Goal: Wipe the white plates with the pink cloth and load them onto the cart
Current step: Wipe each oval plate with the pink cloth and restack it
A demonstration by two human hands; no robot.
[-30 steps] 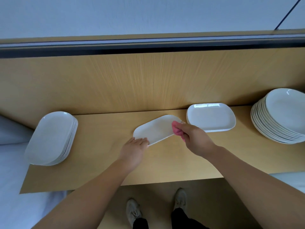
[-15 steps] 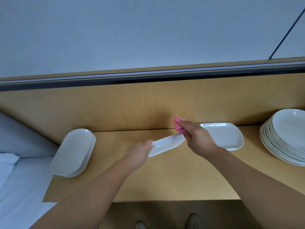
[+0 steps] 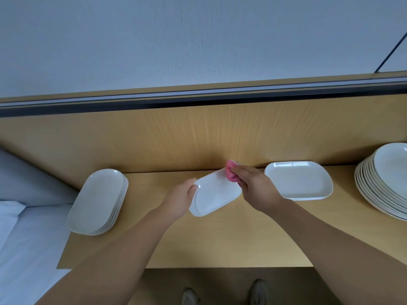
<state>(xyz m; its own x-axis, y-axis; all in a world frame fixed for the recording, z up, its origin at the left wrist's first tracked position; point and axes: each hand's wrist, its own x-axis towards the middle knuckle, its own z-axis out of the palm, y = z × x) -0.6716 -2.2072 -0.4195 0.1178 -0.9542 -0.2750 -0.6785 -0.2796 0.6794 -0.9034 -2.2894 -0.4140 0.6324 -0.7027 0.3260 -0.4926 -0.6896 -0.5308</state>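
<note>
Pale wooden tabletop (image 3: 220,245) with a wooden back panel (image 3: 154,139), grey wall (image 3: 176,40) above. Off the tabletop's left edge: white bed sheet (image 3: 26,249). At the left end of the tabletop sits a stack of white oval ceramic plates (image 3: 97,201), close to the left edge.

Centre: left hand (image 3: 179,200) grips the near-left end of a single white oblong ceramic plate (image 3: 214,197), thumb over the rim, fingers curled under. The plate looks lifted and tilted, face up toward the camera. Right hand (image 3: 255,188) has its fingers bunched round a crumpled pink cloth (image 3: 231,173) and presses it on the plate's far-right end, near the back edge. Just right of that, a low stack of white rounded-rectangular plates (image 3: 298,180) lies along the back edge. At the right edge is a taller stack of white round plates (image 3: 387,179), partly cut off. Cart not in view.

Step in hand, my read: wiping the held plate. To do it well:
- Hold the left grip firm at the rim so the plate doesn't pivot under the cloth.
- Sweep the cloth from the far-right end down the full length to the thumb.
- Shift the grip to catch the patch under the thumb, then do the rim and underside.
- Work over the tabletop, clear of the rectangular stack beside the right hand.
- Glaze is probably slippery, so use moderate pressure.
</note>
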